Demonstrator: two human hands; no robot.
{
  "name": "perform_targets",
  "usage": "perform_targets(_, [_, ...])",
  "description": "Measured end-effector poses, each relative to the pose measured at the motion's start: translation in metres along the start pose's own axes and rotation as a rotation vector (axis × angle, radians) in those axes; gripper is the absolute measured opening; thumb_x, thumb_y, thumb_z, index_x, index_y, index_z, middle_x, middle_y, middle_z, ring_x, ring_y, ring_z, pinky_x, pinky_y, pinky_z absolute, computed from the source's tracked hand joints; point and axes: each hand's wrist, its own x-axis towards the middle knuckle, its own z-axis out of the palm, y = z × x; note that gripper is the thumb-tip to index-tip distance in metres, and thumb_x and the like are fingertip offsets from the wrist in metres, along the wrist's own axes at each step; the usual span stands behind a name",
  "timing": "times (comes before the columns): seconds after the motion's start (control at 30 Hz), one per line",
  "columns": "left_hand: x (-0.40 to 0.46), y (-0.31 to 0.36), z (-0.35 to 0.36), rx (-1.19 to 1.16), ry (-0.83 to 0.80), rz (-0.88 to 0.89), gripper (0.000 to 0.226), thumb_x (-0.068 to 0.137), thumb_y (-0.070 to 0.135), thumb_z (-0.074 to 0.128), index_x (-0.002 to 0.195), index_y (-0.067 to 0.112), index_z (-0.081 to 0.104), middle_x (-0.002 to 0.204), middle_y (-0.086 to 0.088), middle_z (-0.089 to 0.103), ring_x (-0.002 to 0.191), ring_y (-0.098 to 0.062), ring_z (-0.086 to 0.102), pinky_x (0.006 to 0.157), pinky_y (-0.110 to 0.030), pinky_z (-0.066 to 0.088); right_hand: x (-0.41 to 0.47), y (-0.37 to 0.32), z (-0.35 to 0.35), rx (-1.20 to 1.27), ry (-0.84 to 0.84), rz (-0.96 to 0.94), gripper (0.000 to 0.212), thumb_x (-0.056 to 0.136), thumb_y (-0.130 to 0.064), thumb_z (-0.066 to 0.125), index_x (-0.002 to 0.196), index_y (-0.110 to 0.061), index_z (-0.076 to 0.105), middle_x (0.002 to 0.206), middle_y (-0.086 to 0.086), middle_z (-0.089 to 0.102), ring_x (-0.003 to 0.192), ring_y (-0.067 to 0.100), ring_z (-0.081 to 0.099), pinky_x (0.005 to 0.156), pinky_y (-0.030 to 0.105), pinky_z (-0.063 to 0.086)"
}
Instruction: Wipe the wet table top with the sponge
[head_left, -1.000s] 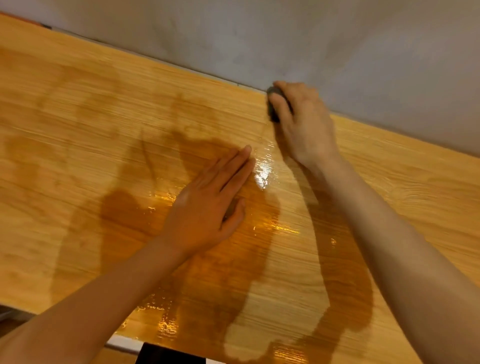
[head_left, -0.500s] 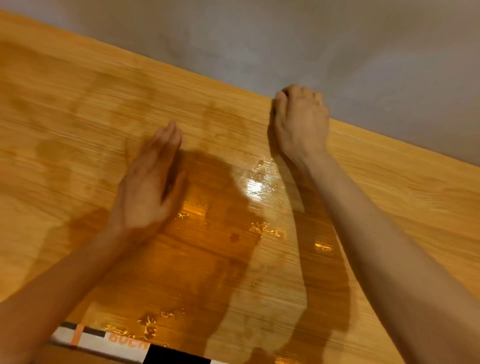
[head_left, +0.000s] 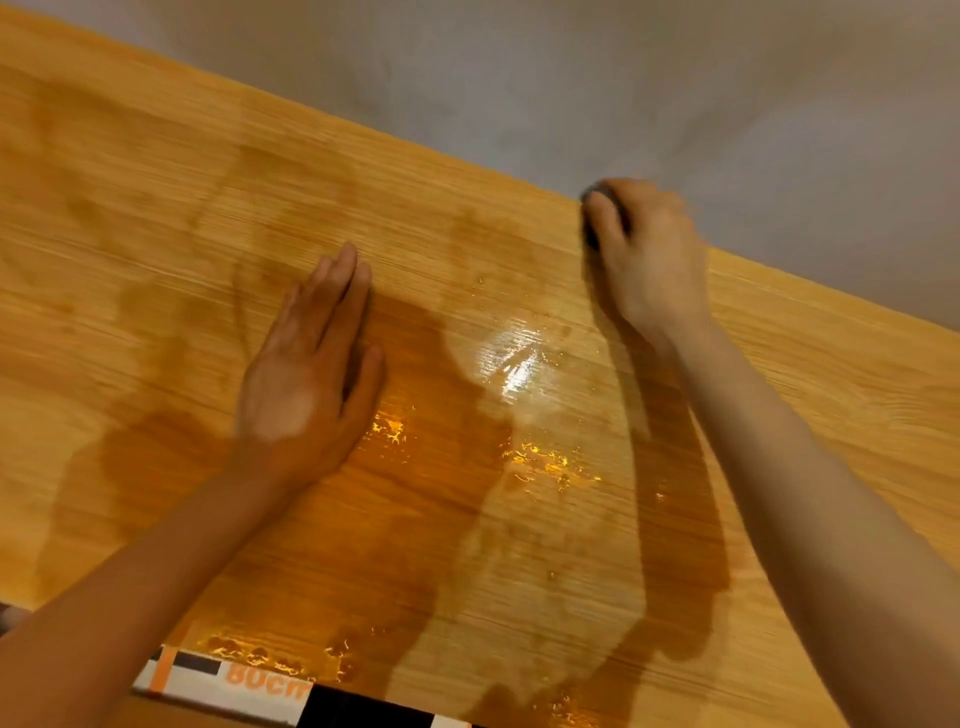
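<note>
A wooden table top (head_left: 156, 218) fills the head view, with a shiny wet patch (head_left: 511, 364) near its middle and more glistening water toward the near edge. My right hand (head_left: 647, 260) is at the table's far edge by the wall, closed over a dark sponge (head_left: 592, 218) of which only a sliver shows under my fingers. My left hand (head_left: 306, 379) lies flat on the table, fingers together and straight, holding nothing, to the left of the wet patch.
A grey wall (head_left: 675, 93) runs along the table's far edge. At the near edge a white strip with orange lettering (head_left: 228, 686) and a black patch show below the table top.
My right hand has stayed at the far edge with the sponge. My left hand slid left off the wet middle, then came back a little to the right. The view shifted as my head moved.
</note>
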Motion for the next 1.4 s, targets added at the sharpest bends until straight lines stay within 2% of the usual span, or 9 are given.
perform_targets(0.13, [-0.002, -0.003, 0.003, -0.023, -0.018, -0.022, 0.063, 0.105, 0.037, 0.033, 0.159, 0.006, 0.024, 0.169, -0.009, 0.016, 0.157, -0.024, 0.012, 0.128, -0.033, 0.006, -0.024, 0.038, -0.021, -0.046, 0.121, 0.139, 0.048, 0.099, -0.042, 0.029, 0.111, -0.014, 0.066, 0.113, 0.007, 0.067, 0.110, 0.028, 0.055, 0.097, 0.039, 0.041])
perform_targets(0.27, [0.000, -0.003, 0.001, 0.012, -0.021, -0.024, 0.062, 0.105, 0.037, 0.032, 0.159, 0.006, 0.025, 0.169, -0.008, 0.017, 0.157, -0.023, 0.013, 0.126, -0.023, 0.003, -0.014, 0.022, -0.005, -0.003, 0.158, 0.164, 0.035, 0.098, -0.044, 0.033, 0.090, -0.019, 0.057, 0.094, 0.005, 0.064, 0.101, 0.033, 0.057, 0.097, 0.037, 0.036])
perform_targets(0.33, [0.000, -0.001, 0.000, 0.009, -0.019, -0.022, 0.062, 0.105, 0.035, 0.034, 0.159, 0.006, 0.026, 0.168, -0.008, 0.017, 0.157, -0.023, 0.012, 0.126, -0.024, 0.004, -0.032, 0.017, -0.007, 0.035, 0.170, 0.141, 0.036, 0.101, -0.035, 0.041, 0.115, -0.011, 0.064, 0.119, 0.008, 0.065, 0.122, 0.032, 0.051, 0.107, 0.035, 0.034])
perform_targets(0.43, [0.000, 0.001, 0.000, 0.012, -0.024, -0.024, 0.061, 0.104, 0.034, 0.035, 0.158, 0.007, 0.027, 0.168, -0.008, 0.017, 0.157, -0.022, 0.013, 0.126, -0.025, 0.006, -0.091, 0.003, -0.013, 0.065, 0.160, 0.150, 0.042, 0.103, -0.026, 0.046, 0.142, -0.010, 0.048, 0.151, 0.005, 0.043, 0.147, 0.023, 0.025, 0.121, 0.044, 0.018])
perform_targets(0.6, [0.002, 0.003, -0.003, 0.026, -0.047, -0.026, 0.062, 0.104, 0.034, 0.033, 0.159, 0.006, 0.026, 0.169, -0.008, 0.016, 0.157, -0.022, 0.011, 0.125, -0.025, 0.004, -0.171, -0.014, -0.009, -0.095, 0.037, 0.050, 0.044, 0.103, -0.025, 0.038, 0.146, -0.015, 0.042, 0.155, 0.000, 0.034, 0.150, 0.016, 0.015, 0.120, 0.049, 0.017])
perform_targets(0.7, [0.003, 0.003, -0.003, 0.026, -0.045, -0.022, 0.062, 0.104, 0.034, 0.032, 0.158, 0.005, 0.025, 0.169, -0.009, 0.016, 0.157, -0.023, 0.012, 0.126, -0.027, 0.004, -0.131, -0.009, -0.012, -0.161, 0.019, 0.044, 0.047, 0.105, -0.028, 0.031, 0.149, -0.015, 0.036, 0.157, 0.002, 0.031, 0.150, 0.021, 0.015, 0.121, 0.047, 0.016])
perform_targets(0.87, [0.003, 0.001, -0.002, 0.023, -0.042, -0.001, 0.062, 0.103, 0.032, 0.034, 0.158, 0.003, 0.026, 0.168, -0.012, 0.018, 0.156, -0.025, 0.013, 0.128, -0.033, 0.007, -0.050, -0.011, 0.004, -0.073, 0.140, 0.212, 0.048, 0.106, -0.029, 0.028, 0.150, -0.011, 0.033, 0.158, 0.007, 0.029, 0.149, 0.027, 0.014, 0.122, 0.046, 0.011])
perform_targets(1.1, [0.002, 0.001, -0.001, 0.023, -0.037, -0.012, 0.061, 0.103, 0.031, 0.033, 0.158, 0.004, 0.026, 0.168, -0.012, 0.017, 0.157, -0.024, 0.012, 0.128, -0.035, 0.009, -0.165, -0.061, 0.018, -0.143, -0.009, 0.009, 0.047, 0.105, -0.027, 0.030, 0.150, -0.013, 0.034, 0.159, 0.001, 0.027, 0.150, 0.019, 0.011, 0.123, 0.040, 0.005])
perform_targets(1.4, [0.002, -0.001, 0.001, 0.026, -0.025, -0.005, 0.061, 0.103, 0.030, 0.036, 0.158, 0.004, 0.027, 0.168, -0.012, 0.019, 0.157, -0.025, 0.013, 0.128, -0.034, 0.008, -0.034, -0.061, 0.032, -0.090, 0.098, 0.125, 0.047, 0.106, -0.028, 0.027, 0.150, -0.012, 0.033, 0.159, 0.004, 0.027, 0.150, 0.025, 0.011, 0.123, 0.043, 0.008])
